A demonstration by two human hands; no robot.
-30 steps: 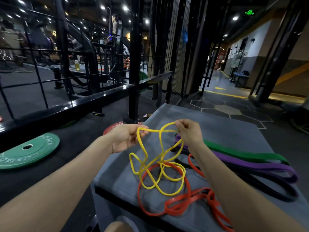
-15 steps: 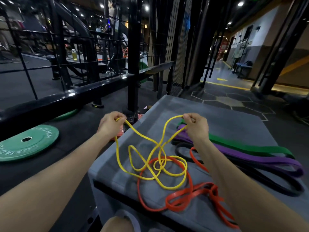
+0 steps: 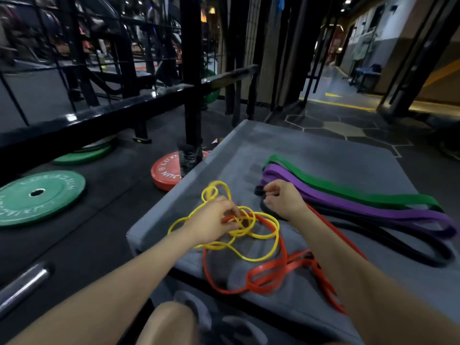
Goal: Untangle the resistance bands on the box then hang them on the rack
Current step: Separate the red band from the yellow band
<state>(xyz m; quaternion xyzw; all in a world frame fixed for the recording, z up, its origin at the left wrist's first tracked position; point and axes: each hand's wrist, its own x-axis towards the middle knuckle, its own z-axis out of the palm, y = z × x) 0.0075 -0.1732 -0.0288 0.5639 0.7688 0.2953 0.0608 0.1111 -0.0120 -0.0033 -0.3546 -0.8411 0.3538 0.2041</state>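
A thin yellow band [image 3: 258,257] lies in loose loops on the grey box [image 3: 323,155], tangled with a red band [image 3: 268,272] near the box's front. My left hand [image 3: 214,220] is down in the tangle, its fingers curled around yellow strands where they cross the red one. My right hand [image 3: 283,200] hovers to the right with curled fingers, its tips next to the end of a black band [image 3: 398,247]; whether it holds that band is unclear. A green band [image 3: 348,192] and a purple band [image 3: 348,207] lie side by side along the box's right. The black rack [image 3: 191,83] stands behind the box.
On the floor to the left lie a green weight plate [image 3: 37,195], a second green plate [image 3: 84,153] and a red plate [image 3: 165,173] by the rack post. A steel bar end [image 3: 22,285] lies at the lower left. My knee [image 3: 169,322] is against the box front.
The yellow band, held up stretched between both hands, now lies on the box. My right hand has let go of it and moved right; my left hand has dropped into the tangle.
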